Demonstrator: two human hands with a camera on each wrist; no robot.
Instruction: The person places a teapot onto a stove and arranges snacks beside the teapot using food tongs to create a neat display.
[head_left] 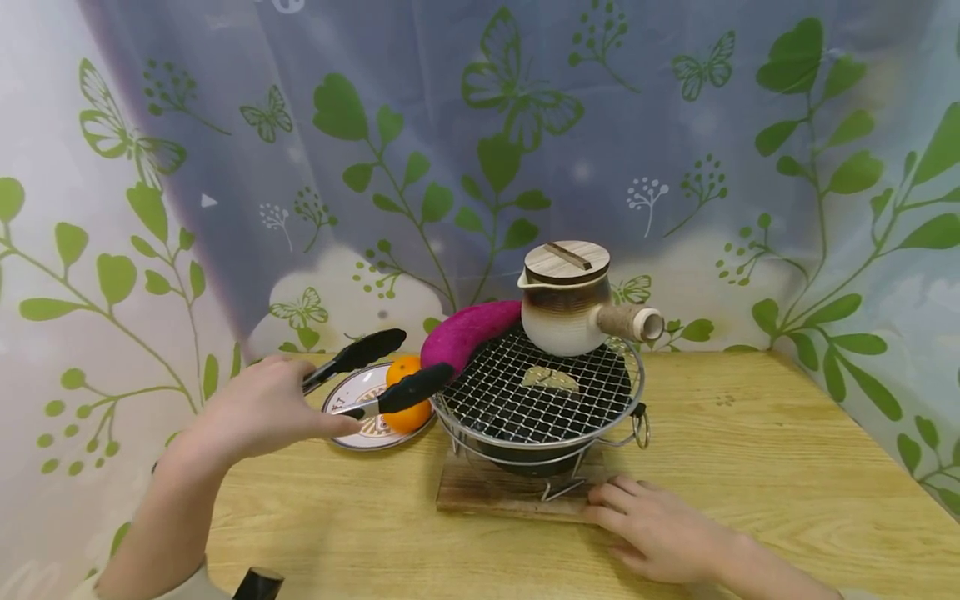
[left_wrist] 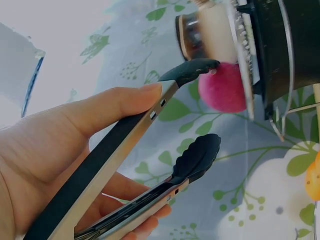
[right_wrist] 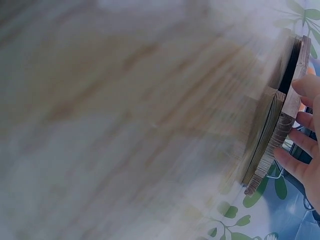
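Note:
In the head view my left hand (head_left: 258, 408) grips a pair of tongs (left_wrist: 100, 165) with black scalloped tips, which stand apart with nothing between them. One tip overlaps the near end of a purple sweet potato (head_left: 472, 329) lying on the round wire grill (head_left: 517, 400). The left wrist view shows that tip right at the potato's end. My right hand (head_left: 667, 529) rests its fingers on the right end of the wooden board (head_left: 510, 496) under the grill. In the right wrist view, its fingers (right_wrist: 297, 137) lie spread along the board's edge.
A lidded clay teapot (head_left: 566, 308) with a side handle stands on the back of the grill, by a pale patterned piece (head_left: 551, 379). Left of the grill, a plate (head_left: 345, 412) bears oranges (head_left: 408, 417). A patterned curtain (head_left: 420, 167) hangs behind the wooden table (head_left: 360, 533).

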